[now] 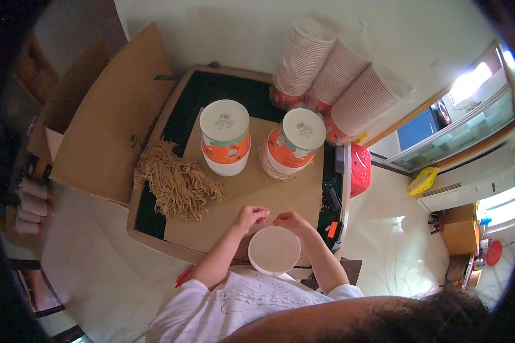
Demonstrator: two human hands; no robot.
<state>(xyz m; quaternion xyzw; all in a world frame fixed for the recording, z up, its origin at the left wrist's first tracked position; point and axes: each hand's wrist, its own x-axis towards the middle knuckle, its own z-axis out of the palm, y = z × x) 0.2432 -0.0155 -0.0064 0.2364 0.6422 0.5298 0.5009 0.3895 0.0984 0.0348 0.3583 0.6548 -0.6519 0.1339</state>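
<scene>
A white round paper bucket (274, 250) sits close against my body at the table's near edge, its pale round face turned up. Just beyond its rim, my left hand (250, 219) is closed in a pinch, with a faint thin cord at the fingertips. My right hand (292, 223) is pinched too, a small gap from the left; what it holds is too small to make out. A heap of tan twisted cords (174, 182) lies left of my hands. Two orange-and-white printed paper buckets (226, 150) (292, 154) stand upside down farther back. Loops of cord (277, 173) surround the right one's foot.
A cardboard sheet (252, 197) covers much of the green table. Tall nested bucket stacks (340, 74) in clear plastic stand at the back right. A large open carton (120, 114) is at the left. Black objects (332, 200) and a red basket (360, 170) line the right edge.
</scene>
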